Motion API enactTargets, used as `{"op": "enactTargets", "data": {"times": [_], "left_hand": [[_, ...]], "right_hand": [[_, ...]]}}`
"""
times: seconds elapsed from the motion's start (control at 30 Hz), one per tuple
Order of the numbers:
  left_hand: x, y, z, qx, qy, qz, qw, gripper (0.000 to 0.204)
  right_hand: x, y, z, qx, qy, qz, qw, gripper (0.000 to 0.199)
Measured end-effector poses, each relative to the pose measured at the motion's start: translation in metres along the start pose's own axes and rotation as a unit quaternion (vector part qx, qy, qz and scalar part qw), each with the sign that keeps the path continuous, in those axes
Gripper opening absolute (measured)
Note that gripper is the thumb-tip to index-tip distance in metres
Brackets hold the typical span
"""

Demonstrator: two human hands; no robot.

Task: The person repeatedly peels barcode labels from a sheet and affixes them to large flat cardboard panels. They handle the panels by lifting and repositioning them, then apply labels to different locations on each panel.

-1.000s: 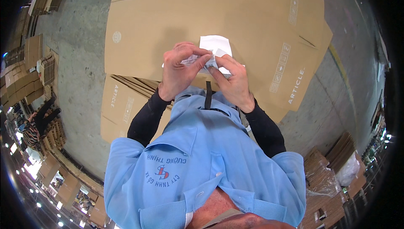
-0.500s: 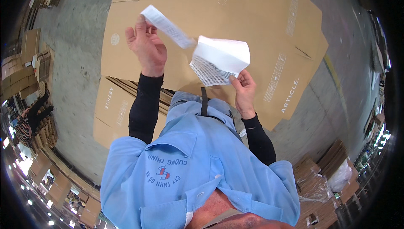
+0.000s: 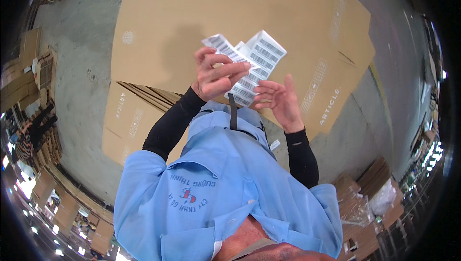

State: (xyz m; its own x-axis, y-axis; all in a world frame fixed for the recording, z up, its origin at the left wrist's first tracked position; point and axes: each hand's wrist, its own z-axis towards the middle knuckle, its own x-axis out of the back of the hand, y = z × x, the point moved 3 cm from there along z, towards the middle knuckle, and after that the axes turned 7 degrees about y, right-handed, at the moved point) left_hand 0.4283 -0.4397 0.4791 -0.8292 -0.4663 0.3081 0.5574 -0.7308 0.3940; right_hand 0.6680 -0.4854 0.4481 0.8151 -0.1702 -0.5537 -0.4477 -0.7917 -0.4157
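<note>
left hand: pinching barcode strip | right hand: fingers apart, beside label sheet, contact unclear

- The head view looks steeply down from the wearer's own head, through the left one of two side-by-side cameras.
- It stands close: the blue shirt fills the near middle, with the left hand and right hand just beyond.
- It faces outward over brown cardboard to the far edge.
- Its wide fisheye takes in concrete floor left and right.
</note>
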Motion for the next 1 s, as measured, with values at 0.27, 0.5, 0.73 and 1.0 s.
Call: {"op": "enactTargets", "data": {"times": [0.27, 0.5, 0.73, 1.0], "left_hand": [[-0.012, 0.018, -0.063, 0.016, -0.104, -0.078, 0.991, 0.051], [0.008, -0.007, -0.083, 0.11, -0.11, -0.112, 0.981, 0.054], [0.005, -0.056, -0.075, 0.194, -0.047, -0.101, 0.975, 0.073], [-0.008, -0.087, -0.053, 0.221, -0.132, -0.091, 0.962, 0.027]], "right_hand": [[-0.019, 0.002, 0.021, -0.042, 0.078, -0.186, 0.979, 0.025], [-0.012, 0.006, 0.026, -0.001, 0.123, -0.23, 0.965, 0.014], [-0.01, -0.008, 0.03, 0.035, 0.133, -0.232, 0.963, 0.016], [-0.008, -0.015, 0.042, 0.046, 0.142, -0.229, 0.962, 0.016]]}}
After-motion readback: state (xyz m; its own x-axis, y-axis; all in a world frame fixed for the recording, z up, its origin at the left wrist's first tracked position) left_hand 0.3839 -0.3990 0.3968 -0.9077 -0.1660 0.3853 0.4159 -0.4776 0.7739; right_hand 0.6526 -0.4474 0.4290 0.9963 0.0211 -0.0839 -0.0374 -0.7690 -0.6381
